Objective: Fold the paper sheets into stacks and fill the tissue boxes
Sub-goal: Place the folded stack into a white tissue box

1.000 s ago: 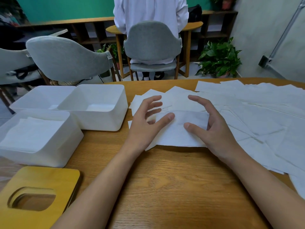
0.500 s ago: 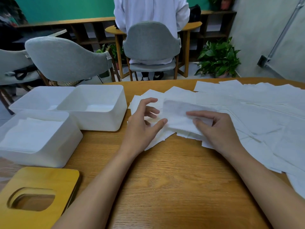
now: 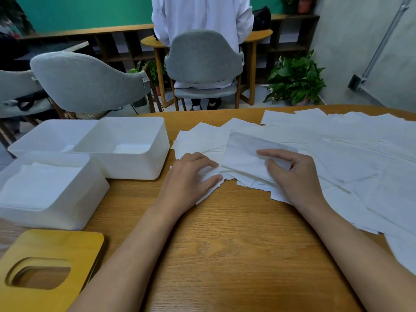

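Observation:
Many white paper sheets (image 3: 351,140) lie spread over the right half of the wooden table (image 3: 225,244). One sheet (image 3: 245,154) is lifted and folded over in the middle. My right hand (image 3: 295,174) pinches its near right part between thumb and fingers. My left hand (image 3: 189,179) grips the bunched left end of the sheets. Three white tissue boxes stand at the left: the near one (image 3: 54,212) holds a stack of folded sheets, the middle one (image 3: 144,167) and the far left one (image 3: 27,145) look almost bare inside.
A yellow wooden lid (image 3: 51,246) with a rounded slot lies at the near left corner. Grey chairs (image 3: 87,82) stand beyond the table's far edge. A person in white sits at another desk with their back turned. A potted plant (image 3: 295,79) stands by the wall.
Both hands went from hovering open over the sheets to taking hold of them. The right hand raised and folded one sheet over; the left hand closed onto the left end.

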### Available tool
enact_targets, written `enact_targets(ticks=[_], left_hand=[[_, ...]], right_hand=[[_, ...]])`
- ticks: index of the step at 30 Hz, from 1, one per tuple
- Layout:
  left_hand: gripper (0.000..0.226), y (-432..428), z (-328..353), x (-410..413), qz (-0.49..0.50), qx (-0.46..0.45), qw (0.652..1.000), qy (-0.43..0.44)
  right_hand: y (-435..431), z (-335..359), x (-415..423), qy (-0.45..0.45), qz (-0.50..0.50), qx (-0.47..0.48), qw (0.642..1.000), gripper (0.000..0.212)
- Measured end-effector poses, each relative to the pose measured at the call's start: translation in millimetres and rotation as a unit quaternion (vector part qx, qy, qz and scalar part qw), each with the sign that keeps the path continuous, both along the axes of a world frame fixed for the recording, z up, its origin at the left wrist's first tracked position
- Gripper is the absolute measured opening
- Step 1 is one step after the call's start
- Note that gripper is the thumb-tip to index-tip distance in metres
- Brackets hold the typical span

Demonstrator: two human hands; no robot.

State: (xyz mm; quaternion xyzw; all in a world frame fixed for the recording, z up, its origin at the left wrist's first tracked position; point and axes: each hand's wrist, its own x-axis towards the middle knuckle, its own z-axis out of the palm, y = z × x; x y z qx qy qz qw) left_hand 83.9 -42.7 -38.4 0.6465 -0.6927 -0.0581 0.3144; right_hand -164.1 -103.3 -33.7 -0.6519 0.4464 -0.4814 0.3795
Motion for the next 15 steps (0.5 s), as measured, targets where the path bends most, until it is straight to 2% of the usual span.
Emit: enact_targets(ticks=[5, 10, 15], left_hand=[[0.033, -0.8, -1.4, -13.0, 0.035, -0.014, 0.999, 0.005], [0.014, -5.9, -3.1, -17.3, 0.058, -0.010, 0.994, 0.087], [0.018, 1.0, -4.9, -13.3, 0.042, -0.076, 0.993, 0.079]], right_hand=[[-0.9, -0.9, 0.8, 0.000, 0.001, 0.004, 1.000, 0.032], [-0.3, -0.7, 0.1, -0.001, -0.002, -0.002, 1.000, 0.032], [0.1, 7.5, -3.8, -0.013, -0.002, -0.019, 1.000, 0.028]])
